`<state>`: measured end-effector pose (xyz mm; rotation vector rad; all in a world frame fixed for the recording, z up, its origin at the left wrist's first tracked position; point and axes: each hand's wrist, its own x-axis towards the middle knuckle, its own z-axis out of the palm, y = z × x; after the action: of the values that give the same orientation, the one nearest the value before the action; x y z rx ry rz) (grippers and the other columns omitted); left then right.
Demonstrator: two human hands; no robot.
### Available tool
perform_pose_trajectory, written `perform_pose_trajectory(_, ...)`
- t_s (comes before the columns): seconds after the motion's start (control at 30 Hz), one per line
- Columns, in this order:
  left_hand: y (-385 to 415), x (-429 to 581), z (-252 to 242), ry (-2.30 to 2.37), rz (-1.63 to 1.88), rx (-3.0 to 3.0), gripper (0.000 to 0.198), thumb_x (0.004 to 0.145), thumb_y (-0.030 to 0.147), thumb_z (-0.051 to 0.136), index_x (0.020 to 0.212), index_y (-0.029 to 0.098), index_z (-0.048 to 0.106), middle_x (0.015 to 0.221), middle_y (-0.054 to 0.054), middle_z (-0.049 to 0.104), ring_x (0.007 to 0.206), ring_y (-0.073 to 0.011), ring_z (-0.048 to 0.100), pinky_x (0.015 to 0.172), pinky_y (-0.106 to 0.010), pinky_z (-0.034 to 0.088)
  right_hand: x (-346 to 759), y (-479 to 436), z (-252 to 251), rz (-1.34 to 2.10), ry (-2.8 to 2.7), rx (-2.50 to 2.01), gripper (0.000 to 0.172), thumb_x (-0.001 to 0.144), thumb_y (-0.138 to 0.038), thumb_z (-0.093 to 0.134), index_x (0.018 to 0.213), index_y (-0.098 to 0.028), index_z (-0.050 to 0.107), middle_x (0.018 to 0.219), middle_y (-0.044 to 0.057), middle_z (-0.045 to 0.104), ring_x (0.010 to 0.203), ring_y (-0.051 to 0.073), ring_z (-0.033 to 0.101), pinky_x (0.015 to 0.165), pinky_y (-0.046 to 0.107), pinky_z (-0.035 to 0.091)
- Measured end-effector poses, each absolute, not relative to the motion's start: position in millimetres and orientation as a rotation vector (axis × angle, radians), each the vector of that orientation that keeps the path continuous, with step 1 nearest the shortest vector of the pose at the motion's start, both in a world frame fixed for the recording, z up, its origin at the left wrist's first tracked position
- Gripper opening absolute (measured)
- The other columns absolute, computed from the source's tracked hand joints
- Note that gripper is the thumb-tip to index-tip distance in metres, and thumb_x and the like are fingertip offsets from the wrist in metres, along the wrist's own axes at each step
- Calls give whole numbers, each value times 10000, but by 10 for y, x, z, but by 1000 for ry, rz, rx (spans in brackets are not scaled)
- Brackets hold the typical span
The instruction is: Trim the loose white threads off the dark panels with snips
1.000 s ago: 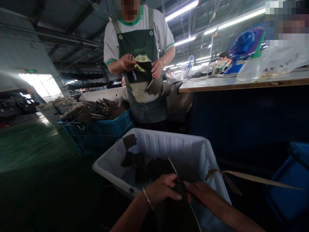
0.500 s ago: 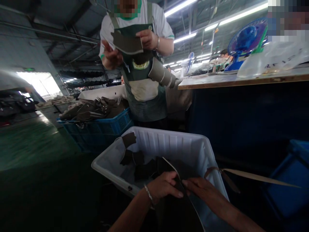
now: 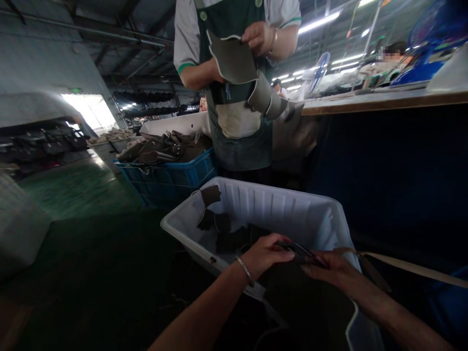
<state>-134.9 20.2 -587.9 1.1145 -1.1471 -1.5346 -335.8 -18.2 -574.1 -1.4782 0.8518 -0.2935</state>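
My left hand and my right hand are both closed on a dark flat cut piece of leather-like material, held nearly level over the white plastic bin. A bracelet sits on my left wrist. Several dark cut pieces lie inside the bin. More dark material hangs below my hands toward the bottom edge.
A person in a green apron stands across the bin, holding up a grey cut piece with both hands. A blue crate full of dark pieces sits behind left. A workbench edge runs at right. A tan strap crosses right.
My hands have tipped the dark piece from upright to nearly flat and moved slightly right. The person opposite raised the grey piece higher. The view shifted to the left.
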Motion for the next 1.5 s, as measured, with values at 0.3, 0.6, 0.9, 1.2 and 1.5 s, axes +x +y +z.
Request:
perform_pose_trajectory(0.3,590,-1204,-5906,-1616,-1931,900,403,652,342,740,1025,215,658,951,-2,637,890,-150,565,873,-296,396,-3764,-475,-5360,-515,870,-1171,297,670,-368,755,754,-174,548,637,-27,529,510,85,477,497,219,356)
perform_pose_trajectory(0.6,508,-1110,-5973,-1449,-1908,1227,312,533,254,707,835,175,709,662,25,618,610,-126,513,606,-250,374,-3808,-681,-5723,-403,1217,-2052,430,756,-537,592,957,-157,610,740,37,591,685,193,562,680,325,405)
perform_pose_trajectory(0.9,415,-1099,-6013,-1469,-1934,1215,371,490,267,753,847,179,706,499,78,480,504,-75,374,558,-237,280,-3269,128,-5668,-161,878,-1787,724,809,-772,221,682,-159,583,519,-21,341,502,108,318,512,252,260)
perform_pose_trajectory(1.2,394,-1125,-6025,-1548,-1903,1276,440,471,304,744,879,167,650,487,91,444,473,-70,337,514,-238,216,-3276,145,-6050,-137,964,-1801,776,801,-786,171,640,-145,578,473,-9,334,447,104,305,452,242,212)
perform_pose_trajectory(1.5,413,-1164,-5974,-1533,-1933,1281,423,491,270,727,894,169,649,511,86,493,482,-78,402,501,-223,250,-3189,225,-5968,-148,1035,-1983,590,895,-577,170,647,-170,517,600,42,444,580,155,432,549,275,309)
